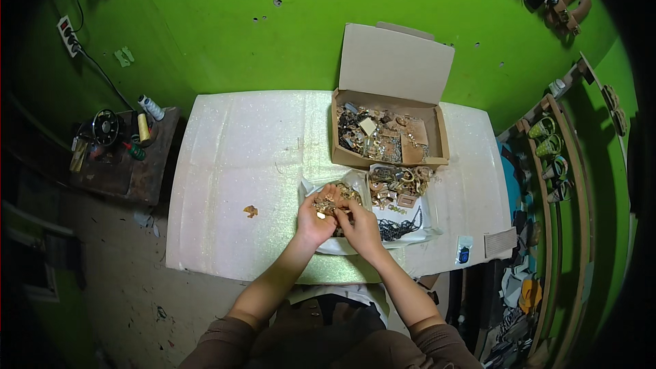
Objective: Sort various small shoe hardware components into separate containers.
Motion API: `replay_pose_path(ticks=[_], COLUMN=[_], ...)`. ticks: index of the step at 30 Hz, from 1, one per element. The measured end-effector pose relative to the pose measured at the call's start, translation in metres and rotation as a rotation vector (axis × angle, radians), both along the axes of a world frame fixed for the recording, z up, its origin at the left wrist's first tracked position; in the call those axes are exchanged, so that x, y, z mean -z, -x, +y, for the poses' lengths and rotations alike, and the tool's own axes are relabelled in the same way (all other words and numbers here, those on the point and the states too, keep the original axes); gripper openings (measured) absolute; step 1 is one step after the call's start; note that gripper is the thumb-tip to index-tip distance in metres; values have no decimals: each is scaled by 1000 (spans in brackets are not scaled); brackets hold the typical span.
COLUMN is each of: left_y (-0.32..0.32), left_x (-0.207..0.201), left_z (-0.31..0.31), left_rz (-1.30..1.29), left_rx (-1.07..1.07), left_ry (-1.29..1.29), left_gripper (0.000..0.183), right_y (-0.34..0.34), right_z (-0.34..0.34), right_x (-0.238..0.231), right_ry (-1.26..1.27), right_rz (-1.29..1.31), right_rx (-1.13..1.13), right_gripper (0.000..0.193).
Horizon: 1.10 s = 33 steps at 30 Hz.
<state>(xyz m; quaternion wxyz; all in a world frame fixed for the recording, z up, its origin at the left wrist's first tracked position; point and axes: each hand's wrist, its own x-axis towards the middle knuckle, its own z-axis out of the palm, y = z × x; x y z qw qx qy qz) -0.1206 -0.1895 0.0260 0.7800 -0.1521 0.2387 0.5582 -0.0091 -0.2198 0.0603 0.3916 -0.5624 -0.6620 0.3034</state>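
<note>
The left hand (311, 224) lies palm up, its fingers loosely curled into a cup that bears a small heap of gold-coloured bits (324, 203); the right hand (361, 225) has its fingers bent in and touching that palm from the right, though whether their tips grip a bit cannot be told; just under and beyond the fingers sits a white tray (426, 209) with more metal bits; to their right in it lie buckles (406, 200) and, nearer the person, a tangle of black strands (402, 231); beyond the fingers, to the right, stands a cardboard box (389, 159), lid up, full of mixed bits; well left of them a brownish scrap (251, 212) rests on the white table (225, 164); far right lies a small packet (465, 249).
</note>
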Motion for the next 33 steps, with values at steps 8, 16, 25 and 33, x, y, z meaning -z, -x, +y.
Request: replay_pose_path(ticks=[8,16,25,33], left_y=[-18,-49,-68,-78], left_x=[6,14,16,24], left_z=[-4,-26,-35,-36], left_rz=[-4,-20,-105,-47], left_rx=[-51,-96,-319,-441], left_ry=[2,-10,47,12], left_gripper=[29,28,22,23], right_y=[-19,-60,-143,-167], right_z=[4,3,20,34], right_x=[-4,9,42,56], right_ry=[-126,236,667,286], right_rz=[-68,143,777,141], right_rx=[-185,-246,-152,-288], right_gripper=[13,17,20,10])
